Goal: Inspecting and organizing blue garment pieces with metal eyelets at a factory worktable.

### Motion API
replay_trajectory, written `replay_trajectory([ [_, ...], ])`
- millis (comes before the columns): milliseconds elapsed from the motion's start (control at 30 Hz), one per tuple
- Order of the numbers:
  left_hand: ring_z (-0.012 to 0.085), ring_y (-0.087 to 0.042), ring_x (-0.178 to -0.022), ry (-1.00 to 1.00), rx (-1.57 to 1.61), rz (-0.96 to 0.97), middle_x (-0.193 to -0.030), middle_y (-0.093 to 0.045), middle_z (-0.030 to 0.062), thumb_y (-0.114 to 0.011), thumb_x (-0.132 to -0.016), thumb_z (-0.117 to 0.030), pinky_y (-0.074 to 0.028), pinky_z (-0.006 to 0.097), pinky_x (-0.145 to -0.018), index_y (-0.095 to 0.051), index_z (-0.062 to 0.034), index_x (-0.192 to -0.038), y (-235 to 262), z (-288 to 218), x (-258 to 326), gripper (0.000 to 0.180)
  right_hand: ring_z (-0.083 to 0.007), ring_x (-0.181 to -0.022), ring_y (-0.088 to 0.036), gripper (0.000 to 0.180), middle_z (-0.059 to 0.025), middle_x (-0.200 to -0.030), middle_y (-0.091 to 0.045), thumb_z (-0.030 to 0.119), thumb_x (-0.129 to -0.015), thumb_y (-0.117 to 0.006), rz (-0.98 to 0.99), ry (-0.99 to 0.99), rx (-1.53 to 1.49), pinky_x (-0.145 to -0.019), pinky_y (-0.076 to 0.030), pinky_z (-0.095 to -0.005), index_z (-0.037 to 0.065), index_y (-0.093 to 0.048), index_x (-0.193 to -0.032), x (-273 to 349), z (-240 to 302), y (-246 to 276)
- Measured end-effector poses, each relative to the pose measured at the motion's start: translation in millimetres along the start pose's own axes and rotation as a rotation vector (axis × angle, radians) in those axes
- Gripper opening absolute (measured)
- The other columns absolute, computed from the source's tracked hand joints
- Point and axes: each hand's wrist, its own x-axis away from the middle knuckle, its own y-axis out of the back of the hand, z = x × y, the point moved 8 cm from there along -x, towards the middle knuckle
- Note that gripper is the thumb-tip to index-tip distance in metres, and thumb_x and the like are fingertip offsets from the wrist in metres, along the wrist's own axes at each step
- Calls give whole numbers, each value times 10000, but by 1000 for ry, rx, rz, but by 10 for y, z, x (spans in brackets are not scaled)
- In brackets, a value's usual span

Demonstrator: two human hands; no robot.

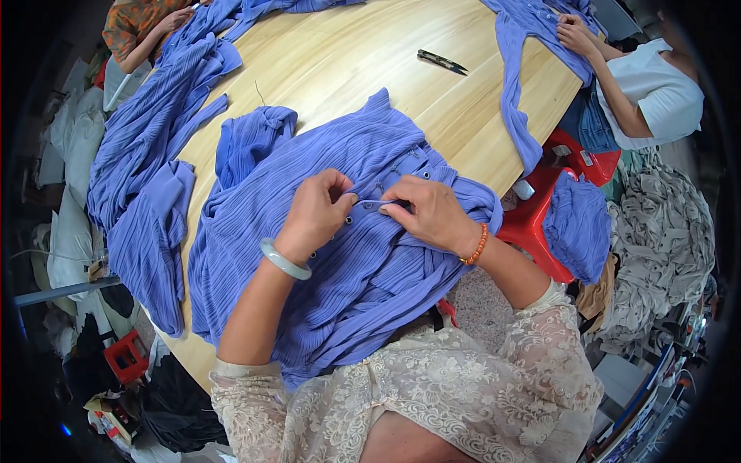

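Observation:
A ribbed blue-purple garment [309, 170] lies bunched across the near edge of the table and hangs down toward my lap. Its front band [413, 160] carries metal eyelets and small hook-like fasteners. Over the middle of that band, my left hand [316, 212] pinches the edge between thumb and index finger. A short way to the right, my right hand [432, 214] pinches the same edge, so a small stretch of band is held between both hands. The fingertips partly cover what lies under them.
Black thread snips [442, 62] lie on the wooden table [347, 65]. More blue-purple garments [154, 131] are heaped at left. Two people work at the far left and far right [652, 89]. A red stool [532, 231] holding folded blue fabric [577, 224] stands right, beside a grey cloth pile [664, 239].

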Motion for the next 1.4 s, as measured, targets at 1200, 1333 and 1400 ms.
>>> replay_trajectory([
  [1200,55,-519,-622,-119,222,46,-678,-601,3,-732,-759,-52,-422,232,-547,-615,-3,-755,-215,-102,-345,126,-296,-748,-645,124,-86,-856,-633,182,-856,-683,-46,132,90,-647,-512,-380,67,-648,-885,-53,20,142],
  [1333,62,-556,-631,-81,155,-7,-687,-636,17,-740,-746,-60,-448,236,-568,-636,-13,-766,-227,-30,-352,115,-305,-764,-649,135,-95,-851,-644,187,-846,-690,-47,109,96,-658,-515,-388,63,-650,-878,-59,-8,125],
  [1400,78,-594,-645,-46,92,-34,-706,-668,31,-747,-734,-78,-479,249,-603,-663,-25,-788,-227,1,-349,113,-308,-767,-649,137,-97,-851,-646,190,-843,-692,-39,89,102,-658,-515,-391,63,-651,-875,-63,5,144],
])
